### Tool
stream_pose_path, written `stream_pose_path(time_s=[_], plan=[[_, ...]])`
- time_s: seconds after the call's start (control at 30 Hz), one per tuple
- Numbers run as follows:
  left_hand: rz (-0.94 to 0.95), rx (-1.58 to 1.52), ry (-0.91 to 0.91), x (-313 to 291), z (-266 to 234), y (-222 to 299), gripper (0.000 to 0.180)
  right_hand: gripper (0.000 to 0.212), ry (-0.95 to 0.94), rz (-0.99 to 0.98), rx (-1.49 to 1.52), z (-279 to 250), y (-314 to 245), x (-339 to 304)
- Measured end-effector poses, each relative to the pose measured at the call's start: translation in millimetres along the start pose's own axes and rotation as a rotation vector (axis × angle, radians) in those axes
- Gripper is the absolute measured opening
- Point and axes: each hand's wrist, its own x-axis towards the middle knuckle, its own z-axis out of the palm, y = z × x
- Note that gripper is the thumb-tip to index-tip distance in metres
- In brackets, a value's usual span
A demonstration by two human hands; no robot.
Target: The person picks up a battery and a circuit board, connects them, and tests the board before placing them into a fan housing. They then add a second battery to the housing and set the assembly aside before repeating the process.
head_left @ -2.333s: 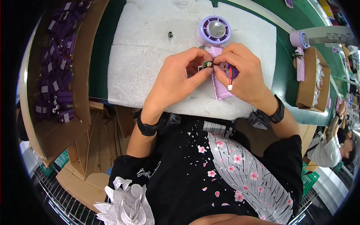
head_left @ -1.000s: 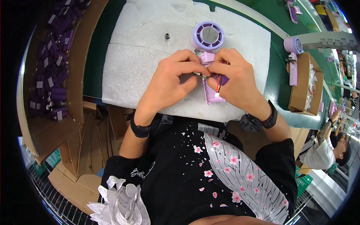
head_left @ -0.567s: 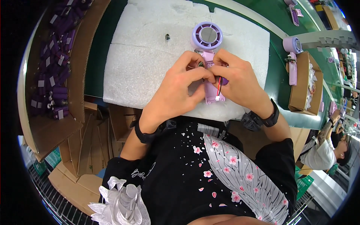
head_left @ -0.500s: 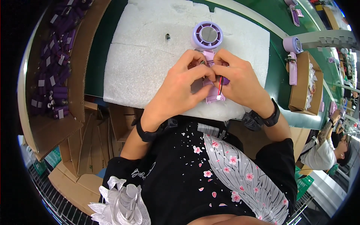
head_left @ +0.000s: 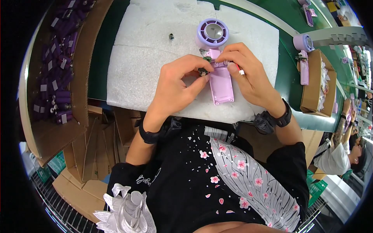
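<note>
A handheld fan lies on the white foam board (head_left: 136, 73), its round lilac head (head_left: 212, 33) at the far end and its pink open handle shell (head_left: 222, 86) toward me. My left hand (head_left: 175, 83) pinches a small circuit board (head_left: 203, 71) between thumb and fingertips, beside the shell's left edge. At the fan's neck, a green board (head_left: 208, 59) shows near those fingers. My right hand (head_left: 250, 73) is closed at the shell's upper right, around a red wire lead with a white plug (head_left: 241, 72). The fingers hide what lies at the lead's other end.
A cardboard box of purple batteries (head_left: 54, 70) stands at the left. On the right are another fan (head_left: 304, 58) and a carton (head_left: 314, 89) with white pieces. Beyond it a person (head_left: 334, 155) works. A small dark bit (head_left: 171, 37) lies on the foam.
My hands have moved apart, uncovering the handle shell's inside. The purple part once in the shell no longer shows. The white plug has swung up to my right hand, and the fan has shifted slightly.
</note>
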Motion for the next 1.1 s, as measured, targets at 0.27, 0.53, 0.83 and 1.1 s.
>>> stream_pose_path(time_s=[0.27, 0.53, 0.83, 1.1], plan=[[0.162, 0.047, 0.012, 8, 5, -5, 0.023, 0.039, 0.107, -0.031, -0.349, 9, -1, 1], [-0.008, 0.003, 0.135, 6, 7, -7, 0.019, 0.037, 0.110, -0.192, -0.405, 11, 5, 0], [-0.183, -0.189, 0.065, 9, -2, 0, 0.017, 0.023, 0.212, -0.256, -0.359, 5, 9, -3], [-0.164, -0.293, 0.018, 10, -7, -2, 0.016, 0.019, 0.149, -0.213, -0.278, 7, 5, -1]])
